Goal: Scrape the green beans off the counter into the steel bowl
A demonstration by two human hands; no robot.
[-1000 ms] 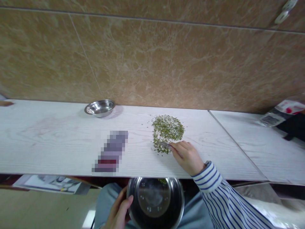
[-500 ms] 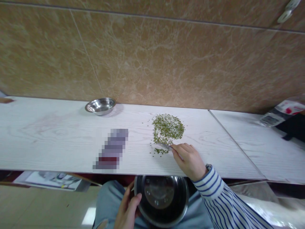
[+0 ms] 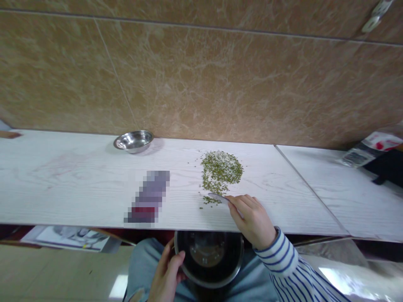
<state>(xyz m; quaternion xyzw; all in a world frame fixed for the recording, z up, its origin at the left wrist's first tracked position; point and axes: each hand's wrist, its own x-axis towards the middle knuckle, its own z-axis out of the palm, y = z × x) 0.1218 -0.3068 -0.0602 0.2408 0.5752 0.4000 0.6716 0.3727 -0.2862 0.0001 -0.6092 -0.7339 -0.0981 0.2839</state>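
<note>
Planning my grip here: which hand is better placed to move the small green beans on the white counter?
Right, likely: your right hand holds a thin metal blade at the pile of small green beans, while your left hand grips a round steel bowl below the counter edge.

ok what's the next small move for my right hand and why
Probably draw the slim steel blade in your right hand toward you, pushing the small green mung beans at its tip across the white wood-grain board. Your left hand holds the round steel bowl just below the board's near edge, ready to catch them.
</note>
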